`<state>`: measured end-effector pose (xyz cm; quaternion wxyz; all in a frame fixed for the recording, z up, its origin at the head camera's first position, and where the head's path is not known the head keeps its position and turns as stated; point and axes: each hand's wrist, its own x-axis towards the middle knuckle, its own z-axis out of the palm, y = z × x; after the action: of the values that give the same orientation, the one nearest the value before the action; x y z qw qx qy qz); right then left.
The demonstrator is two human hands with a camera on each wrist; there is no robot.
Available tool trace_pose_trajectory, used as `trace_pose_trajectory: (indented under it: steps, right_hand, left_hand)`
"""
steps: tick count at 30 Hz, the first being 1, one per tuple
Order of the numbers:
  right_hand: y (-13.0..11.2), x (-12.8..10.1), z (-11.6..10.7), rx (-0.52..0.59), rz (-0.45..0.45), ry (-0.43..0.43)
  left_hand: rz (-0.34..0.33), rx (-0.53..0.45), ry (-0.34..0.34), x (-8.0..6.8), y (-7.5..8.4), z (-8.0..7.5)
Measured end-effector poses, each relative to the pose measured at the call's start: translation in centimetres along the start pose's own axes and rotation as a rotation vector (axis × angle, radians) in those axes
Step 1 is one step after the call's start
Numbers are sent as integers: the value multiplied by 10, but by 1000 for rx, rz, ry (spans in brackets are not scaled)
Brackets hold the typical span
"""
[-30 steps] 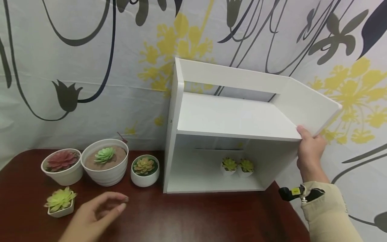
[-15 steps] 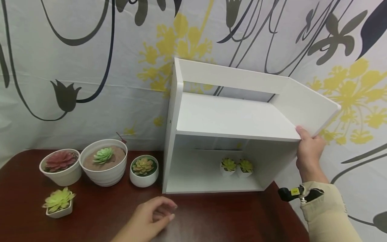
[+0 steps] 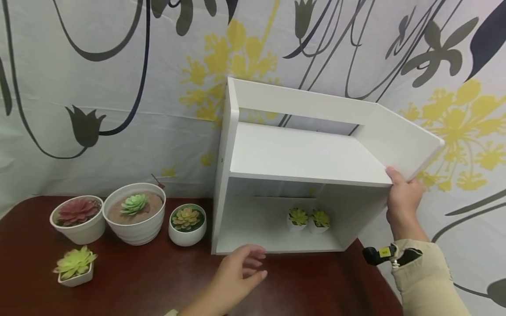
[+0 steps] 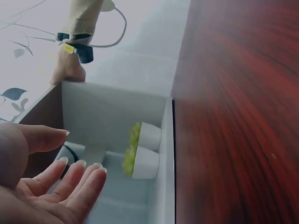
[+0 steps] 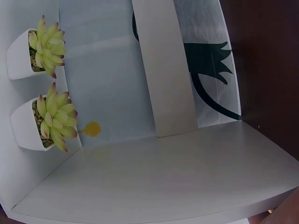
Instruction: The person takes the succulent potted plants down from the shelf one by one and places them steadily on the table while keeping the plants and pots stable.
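Observation:
A white two-tier shelf (image 3: pixel 308 153) stands on the dark red table against the patterned cloth. My right hand (image 3: pixel 404 199) grips its right side panel, with the thumb by the end of the middle board and the other fingers mostly hidden. Bent loosely with nothing between thumb and fingers, my left hand (image 3: pixel 239 274) is in front of the shelf's lower edge. Two small succulents sit side by side in the lower compartment, a left one (image 3: pixel 298 217) and a right one (image 3: pixel 319 219). Their white pots also show in the left wrist view, beyond my left fingertips.
To the shelf's left are a red succulent (image 3: pixel 78 210) in a white pot, a larger ribbed pot (image 3: pixel 136 232) with a green succulent, and a small round pot (image 3: pixel 187 237). A yellow-green succulent (image 3: pixel 75 263) in a square pot sits nearer the front.
My left hand has moved right across the table, from beside the potted succulents to in front of the shelf. My right hand keeps its grip, and the shelf stays in place.

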<state>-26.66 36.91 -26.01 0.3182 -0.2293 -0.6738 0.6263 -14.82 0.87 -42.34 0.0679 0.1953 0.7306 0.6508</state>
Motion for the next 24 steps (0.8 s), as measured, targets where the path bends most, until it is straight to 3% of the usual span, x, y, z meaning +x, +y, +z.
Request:
trace_pose_trajectory:
  steps: [6, 15, 24]
  right_hand:
    - [-1, -1, 1, -4, 7, -6]
    - [-1, -2, 2, 18, -15, 8]
    - [0, -2, -1, 20, -5, 18]
  left_hand:
    - [6, 24, 11, 20, -3, 11]
    - [15, 71, 116, 63, -38, 35]
    - [40, 122, 191, 86, -55, 60]
